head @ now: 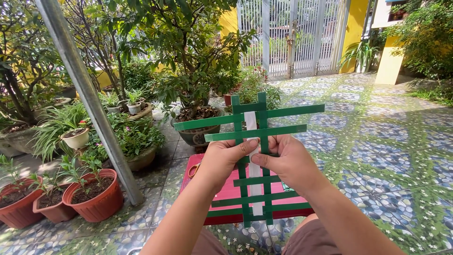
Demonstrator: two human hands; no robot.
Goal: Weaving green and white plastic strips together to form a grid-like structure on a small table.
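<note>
Both my hands hold up a woven lattice of green strips (264, 113) with one white strip (251, 122) running down its middle. My left hand (222, 158) pinches the lattice from the left, thumb on the white strip. From the right, my right hand (288, 163) grips it, thumb pressing the white strip near the centre. Two long green strips stick out sideways at the top. The lattice's lower part hangs over a red stool (226, 191) in front of my knees.
A slanted metal pole (89, 99) stands at the left. Terracotta pots with seedlings (92, 196) and larger potted plants (193, 118) crowd the left side. Patterned floor tiles (377, 141) stretch to the right toward a white metal gate (292, 38).
</note>
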